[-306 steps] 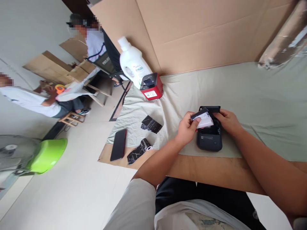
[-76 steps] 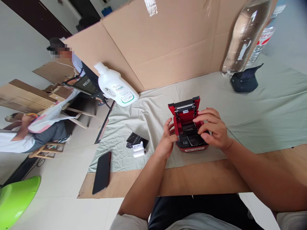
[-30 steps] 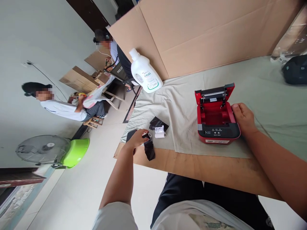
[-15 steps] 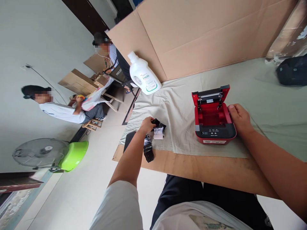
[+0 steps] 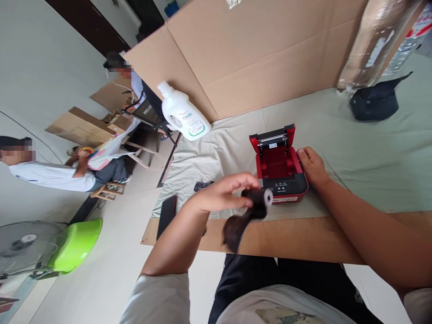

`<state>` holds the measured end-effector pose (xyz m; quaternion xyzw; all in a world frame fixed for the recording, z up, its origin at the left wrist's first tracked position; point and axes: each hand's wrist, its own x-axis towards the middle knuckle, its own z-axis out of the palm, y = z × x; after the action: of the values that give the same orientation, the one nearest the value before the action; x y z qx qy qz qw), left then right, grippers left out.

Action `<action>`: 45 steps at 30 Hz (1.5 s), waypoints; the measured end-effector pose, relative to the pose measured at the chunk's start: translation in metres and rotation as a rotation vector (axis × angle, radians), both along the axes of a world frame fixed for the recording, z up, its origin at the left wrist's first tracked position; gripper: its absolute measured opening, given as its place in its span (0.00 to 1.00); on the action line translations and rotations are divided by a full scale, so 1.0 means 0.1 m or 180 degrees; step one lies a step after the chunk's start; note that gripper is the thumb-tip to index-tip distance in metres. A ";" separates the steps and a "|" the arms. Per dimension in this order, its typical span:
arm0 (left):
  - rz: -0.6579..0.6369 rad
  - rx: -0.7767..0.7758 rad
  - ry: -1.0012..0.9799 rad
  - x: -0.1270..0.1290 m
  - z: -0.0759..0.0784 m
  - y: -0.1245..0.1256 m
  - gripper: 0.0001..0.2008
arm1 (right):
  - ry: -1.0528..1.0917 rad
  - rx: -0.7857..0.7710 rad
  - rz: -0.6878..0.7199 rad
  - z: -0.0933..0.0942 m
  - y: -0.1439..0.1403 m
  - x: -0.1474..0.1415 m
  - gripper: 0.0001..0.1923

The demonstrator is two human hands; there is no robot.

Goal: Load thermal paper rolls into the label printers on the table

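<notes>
A roll of paper [image 5: 258,198], dark on its outside with a pale core, is held in my left hand [image 5: 232,191], closed around it in front of the printer. A loose dark strip hangs from the roll, blurred by motion. The red and black thermal printer [image 5: 283,184] stands on the cloth with its lid raised and its red bay exposed. My right hand [image 5: 313,165] grips the printer's right side, thumb near the upper edge, other fingers partly hidden. Beyond my left wrist lies a dark crumpled strip [image 5: 203,185], mostly covered by my arm.
A black phone [image 5: 166,216] lies near the table's left edge. A white jug [image 5: 185,112] stands by the cardboard panel [image 5: 270,54]. At the back right are a black pouch [image 5: 374,102] and a water bottle [image 5: 403,51]. Two people sit at the left.
My left hand has picked up a paper roll from the cloth and carried it right, close to the printer. My right hand stays at the printer's side. The view has shifted.
</notes>
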<state>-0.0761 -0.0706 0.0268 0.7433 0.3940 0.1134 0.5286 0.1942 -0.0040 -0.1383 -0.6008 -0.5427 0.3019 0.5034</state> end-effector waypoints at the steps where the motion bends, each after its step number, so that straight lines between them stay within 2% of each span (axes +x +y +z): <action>1: 0.0148 0.0405 0.0020 0.15 -0.06 0.07 0.15 | -0.0012 0.0018 -0.0004 0.00 0.00 0.00 0.25; 4: 0.0433 0.1176 0.0534 0.57 -0.28 0.30 0.11 | -0.0021 0.0116 0.0023 -0.01 0.00 0.00 0.27; 8: 0.0450 0.1583 0.1859 0.94 -0.40 0.49 0.13 | 0.0035 0.0222 0.0064 -0.01 0.00 -0.01 0.29; 12: 0.0153 0.1813 0.2613 1.08 -0.40 0.57 0.15 | 0.0004 0.0225 0.0036 -0.01 0.00 -0.01 0.30; 17: -0.0161 0.1840 0.2834 1.08 -0.43 0.61 0.15 | -0.0001 0.0180 0.0044 0.00 0.01 -0.01 0.30; 24: -0.0257 0.1913 0.2449 0.97 -0.46 0.64 0.22 | 0.0016 0.0232 0.0079 -0.01 0.01 -0.01 0.29; 27: -0.0192 0.1949 0.2227 0.96 -0.47 0.62 0.19 | 0.0021 0.0256 0.0056 -0.02 0.02 0.00 0.29; 29: 0.0058 0.2034 0.1818 0.94 -0.49 0.58 0.14 | 0.0038 0.0305 -0.0019 -0.03 0.03 0.00 0.29; 31: 0.0488 0.2287 0.1222 0.91 -0.52 0.53 0.11 | 0.0065 0.0321 -0.0063 -0.04 0.03 0.00 0.29; 35: 0.1455 0.3381 0.0352 0.79 -0.59 0.54 0.16 | 0.0131 0.0210 -0.0011 -0.05 0.03 -0.01 0.29; 37: 0.1658 0.3702 0.0182 0.72 -0.64 0.60 0.22 | 0.0152 0.0159 -0.0010 -0.05 0.03 -0.01 0.29; 39: 0.1573 0.3647 0.0049 0.66 -0.68 0.64 0.28 | 0.0178 0.0151 -0.0034 -0.05 0.02 -0.01 0.29; 41: 0.1442 0.3465 -0.0115 0.61 -0.72 0.61 0.29 | 0.0262 0.0202 -0.0072 -0.05 0.02 -0.01 0.29; 45: 0.1420 0.3412 -0.0498 0.54 -0.83 0.36 0.28 | 0.0528 0.0543 -0.0136 0.01 -0.02 -0.03 0.29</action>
<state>-0.0223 -0.0349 -0.0560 0.7955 0.3885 0.4599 0.0697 0.1916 -0.0064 -0.1372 -0.5401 -0.5101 0.2924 0.6022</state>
